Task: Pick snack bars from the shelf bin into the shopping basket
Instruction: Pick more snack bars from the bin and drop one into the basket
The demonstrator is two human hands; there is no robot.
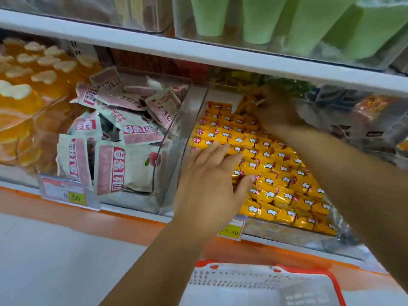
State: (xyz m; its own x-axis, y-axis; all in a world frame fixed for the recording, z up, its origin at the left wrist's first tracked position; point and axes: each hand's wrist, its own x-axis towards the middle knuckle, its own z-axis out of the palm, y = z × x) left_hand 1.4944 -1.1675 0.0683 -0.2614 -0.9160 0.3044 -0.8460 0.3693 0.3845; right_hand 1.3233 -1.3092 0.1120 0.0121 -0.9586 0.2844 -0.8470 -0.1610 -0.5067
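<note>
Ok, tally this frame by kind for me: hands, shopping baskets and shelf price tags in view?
Hands: 2 (left hand, right hand)
Shopping basket: 1
Price tags: 2 (one under the white-and-pink packs, one under the yellow bars)
Total: 5

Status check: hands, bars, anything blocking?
Left hand open, spread over the front snack bars. Right hand at back of bin, on a bar, grip blurred. Nothing blocks the basket below.
</note>
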